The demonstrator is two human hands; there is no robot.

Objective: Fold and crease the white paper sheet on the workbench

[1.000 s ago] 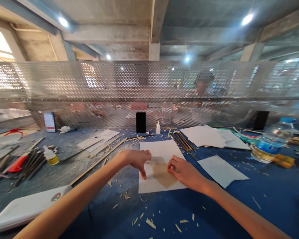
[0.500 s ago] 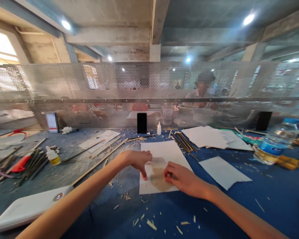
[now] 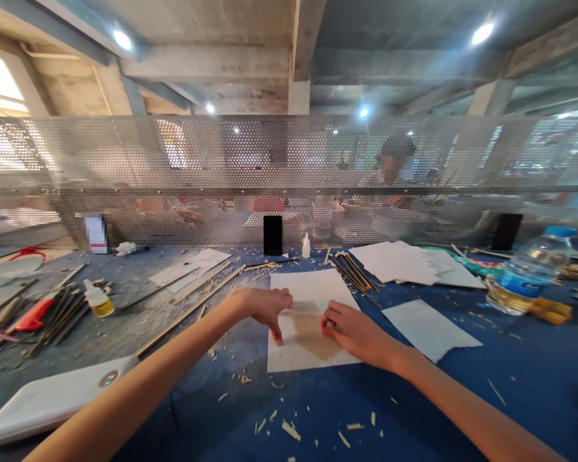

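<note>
Left hand (image 3: 268, 311) and right hand (image 3: 349, 330) are held over a white paper sheet (image 3: 313, 285) on the blue tabletop (image 3: 212, 410).
Laid beneath both, its long axis seemingly running near to far, the sheet is spanned along its left edge by the left hand, thumb and fingers spread apart; over its right half, the right hand's fingertips are curled close, and whether paper is pinched cannot be told.

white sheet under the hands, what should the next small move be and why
I'd probably uncurl the right hand a little and rest its fingers lightly on the white sheet: the left hand is spread at the sheet's left side, while the right fingers are bunched over the other side, and whether they hold anything can't be made out.
</note>
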